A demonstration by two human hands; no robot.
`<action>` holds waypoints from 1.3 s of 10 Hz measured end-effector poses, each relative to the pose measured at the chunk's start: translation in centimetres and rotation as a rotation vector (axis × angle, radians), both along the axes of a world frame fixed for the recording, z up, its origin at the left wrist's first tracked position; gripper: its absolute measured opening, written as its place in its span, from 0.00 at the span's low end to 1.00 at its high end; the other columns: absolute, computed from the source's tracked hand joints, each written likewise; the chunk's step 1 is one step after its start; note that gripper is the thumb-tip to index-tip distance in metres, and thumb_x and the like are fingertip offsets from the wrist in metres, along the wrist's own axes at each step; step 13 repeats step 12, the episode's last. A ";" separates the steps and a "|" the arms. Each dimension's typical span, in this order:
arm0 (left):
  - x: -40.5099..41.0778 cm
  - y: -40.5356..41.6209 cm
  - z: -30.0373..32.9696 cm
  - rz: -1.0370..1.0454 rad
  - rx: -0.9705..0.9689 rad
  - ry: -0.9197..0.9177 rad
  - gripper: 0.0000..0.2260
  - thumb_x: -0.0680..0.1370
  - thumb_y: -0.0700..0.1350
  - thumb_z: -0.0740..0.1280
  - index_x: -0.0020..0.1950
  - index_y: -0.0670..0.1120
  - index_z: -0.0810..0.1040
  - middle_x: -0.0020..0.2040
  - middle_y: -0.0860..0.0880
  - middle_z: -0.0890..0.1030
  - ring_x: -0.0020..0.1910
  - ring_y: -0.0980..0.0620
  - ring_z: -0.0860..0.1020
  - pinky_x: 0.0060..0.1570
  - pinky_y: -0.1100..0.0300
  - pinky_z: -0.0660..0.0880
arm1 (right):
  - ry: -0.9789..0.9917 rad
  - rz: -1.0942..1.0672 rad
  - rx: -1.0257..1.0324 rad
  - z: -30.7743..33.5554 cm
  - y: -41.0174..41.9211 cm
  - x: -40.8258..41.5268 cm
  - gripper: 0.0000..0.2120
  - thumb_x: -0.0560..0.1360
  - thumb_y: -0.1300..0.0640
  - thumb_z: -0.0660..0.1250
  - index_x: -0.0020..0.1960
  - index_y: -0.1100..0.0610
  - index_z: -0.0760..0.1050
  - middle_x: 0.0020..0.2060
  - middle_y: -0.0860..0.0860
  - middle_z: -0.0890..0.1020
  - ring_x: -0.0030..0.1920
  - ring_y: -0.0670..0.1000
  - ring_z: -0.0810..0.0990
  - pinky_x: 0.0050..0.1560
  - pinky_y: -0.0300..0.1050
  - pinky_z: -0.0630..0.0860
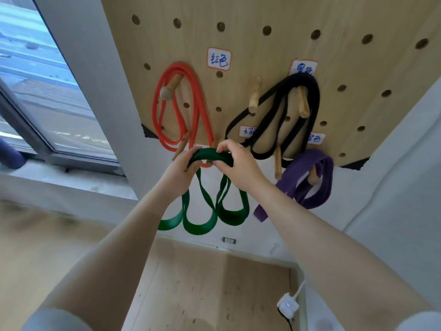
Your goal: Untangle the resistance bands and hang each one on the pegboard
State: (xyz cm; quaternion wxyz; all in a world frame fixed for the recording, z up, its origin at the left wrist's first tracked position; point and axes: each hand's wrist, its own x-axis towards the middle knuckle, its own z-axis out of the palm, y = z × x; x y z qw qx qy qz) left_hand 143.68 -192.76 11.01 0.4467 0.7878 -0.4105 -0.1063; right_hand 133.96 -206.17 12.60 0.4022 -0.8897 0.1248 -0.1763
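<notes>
at the lower edge of the pegboard [262, 15], left hand [183, 168] and right hand [238, 166] both grasp the top of the green band [202, 211], its loops hanging below, beside hung red band [198, 108], black band [310, 108] and purple band [307, 173].

A window [35, 91]; a wall socket [229, 240] below.

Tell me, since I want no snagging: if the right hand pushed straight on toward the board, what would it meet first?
Probably the wooden peg just beyond the green band that the right hand and left hand grip; the pegboard is behind. Depth is unclear.
</notes>
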 end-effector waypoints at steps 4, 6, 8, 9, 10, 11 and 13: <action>3.4 -5.6 -3.4 0.196 -0.063 0.142 0.07 0.80 0.41 0.59 0.57 0.50 0.66 0.52 0.50 0.77 0.50 0.53 0.77 0.54 0.56 0.75 | -0.165 -0.205 -0.022 -4.5 -2.6 4.2 0.08 0.76 0.63 0.65 0.55 0.60 0.71 0.54 0.54 0.74 0.48 0.44 0.70 0.48 0.20 0.63; 3.5 -5.4 -3.9 0.251 -0.145 0.109 0.10 0.78 0.39 0.63 0.58 0.46 0.75 0.55 0.51 0.75 0.55 0.52 0.74 0.59 0.56 0.73 | -0.194 -0.318 -0.259 -6.0 -1.8 4.6 0.09 0.75 0.61 0.66 0.55 0.60 0.74 0.53 0.55 0.79 0.53 0.56 0.77 0.57 0.51 0.73; 2.7 -5.0 -3.3 0.239 -0.121 0.237 0.14 0.81 0.43 0.55 0.64 0.46 0.74 0.56 0.49 0.78 0.54 0.54 0.76 0.58 0.57 0.71 | -0.117 -0.328 -0.226 -5.7 -0.7 3.9 0.13 0.78 0.63 0.59 0.61 0.59 0.72 0.63 0.56 0.73 0.61 0.56 0.72 0.63 0.55 0.69; 3.1 -5.1 -2.5 0.216 0.022 0.113 0.14 0.81 0.49 0.55 0.63 0.49 0.74 0.58 0.50 0.77 0.55 0.53 0.74 0.58 0.57 0.70 | -0.035 -0.280 -0.071 -4.0 -1.2 2.8 0.15 0.78 0.64 0.57 0.63 0.56 0.72 0.66 0.55 0.66 0.61 0.53 0.71 0.63 0.48 0.70; 2.8 -5.1 -1.7 0.173 0.154 0.073 0.16 0.78 0.54 0.55 0.61 0.51 0.74 0.56 0.49 0.78 0.54 0.50 0.76 0.57 0.53 0.73 | 0.010 -0.255 -0.126 -2.3 -1.9 1.3 0.15 0.79 0.62 0.57 0.64 0.56 0.72 0.65 0.54 0.67 0.58 0.51 0.73 0.58 0.40 0.70; 2.1 -4.8 -1.0 0.192 0.207 -0.046 0.22 0.76 0.55 0.57 0.69 0.51 0.67 0.64 0.48 0.75 0.62 0.47 0.73 0.63 0.47 0.70 | 0.026 -0.214 -0.127 -1.2 -2.3 0.3 0.13 0.79 0.62 0.57 0.63 0.57 0.72 0.63 0.54 0.70 0.57 0.52 0.75 0.57 0.42 0.71; 0.7 -4.5 0.8 0.159 0.172 -0.065 0.22 0.79 0.47 0.60 0.73 0.48 0.62 0.68 0.48 0.71 0.66 0.49 0.70 0.66 0.51 0.68 | 0.109 -0.147 -0.155 -0.8 -2.5 -0.5 0.11 0.79 0.62 0.57 0.58 0.58 0.74 0.60 0.54 0.71 0.50 0.51 0.75 0.55 0.47 0.73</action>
